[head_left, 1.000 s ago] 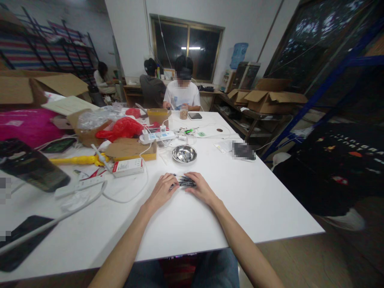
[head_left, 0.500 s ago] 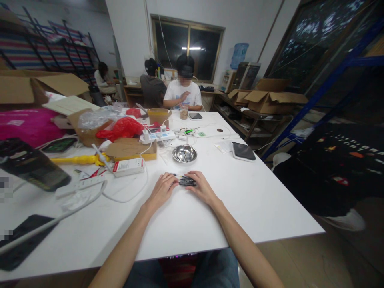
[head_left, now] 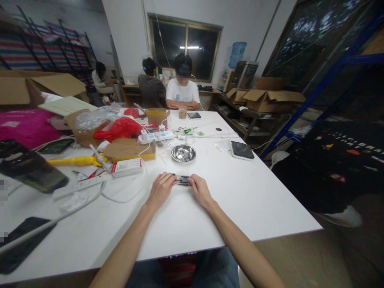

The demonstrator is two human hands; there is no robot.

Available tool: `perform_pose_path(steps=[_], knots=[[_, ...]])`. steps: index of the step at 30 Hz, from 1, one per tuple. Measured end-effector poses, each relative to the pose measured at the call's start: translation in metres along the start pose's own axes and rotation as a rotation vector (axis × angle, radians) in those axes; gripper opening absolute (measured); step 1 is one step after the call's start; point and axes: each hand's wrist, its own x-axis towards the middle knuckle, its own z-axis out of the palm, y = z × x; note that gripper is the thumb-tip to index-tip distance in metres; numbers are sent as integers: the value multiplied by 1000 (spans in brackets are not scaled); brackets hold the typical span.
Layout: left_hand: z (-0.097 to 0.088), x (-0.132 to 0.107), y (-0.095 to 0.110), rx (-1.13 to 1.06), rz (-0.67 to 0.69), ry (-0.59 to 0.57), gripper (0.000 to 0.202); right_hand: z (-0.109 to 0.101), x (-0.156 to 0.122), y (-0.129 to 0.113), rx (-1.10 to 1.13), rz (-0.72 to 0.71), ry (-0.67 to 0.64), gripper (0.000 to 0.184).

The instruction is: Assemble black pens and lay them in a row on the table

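On the tabletop (head_left: 240, 208), head view: a dark bundle (head_left: 183, 180) lies with its long axis from 9 to 3 o'clock, a bowl (head_left: 183, 153) at its 12. Left hand (head_left: 162, 187) and right hand (head_left: 199, 188) rest palms down, each grip curled closed on one end.

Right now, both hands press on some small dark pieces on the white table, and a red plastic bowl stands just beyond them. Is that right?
Not quite: the head view shows the bowl is shiny metal, not red plastic. The rest holds: left hand and right hand press on the small dark pieces on the white table, bowl beyond.
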Motion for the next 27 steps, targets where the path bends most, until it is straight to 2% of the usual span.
perform_pose_path(steps=[6,9,14,18,22,24,27], knots=[[-2,-3,0,78,-37,-26,25,2,-3,-6,139,-12,-3,15],[-2,-3,1,65,-40,-27,24,0,-3,-10,152,-29,-22,21],[-1,-3,2,34,25,-96,25,1,-3,-14,117,-79,-71,27],[1,-4,-2,38,-9,-117,25,3,-3,-14,86,-173,-13,20],[2,-6,-1,29,-16,-137,25,2,-1,-12,-63,-85,-61,21],[2,-7,0,57,-52,-157,25,1,-1,-12,-54,-84,-76,26],[2,-8,1,111,-139,-200,29,0,-1,-16,14,-165,-53,15]])
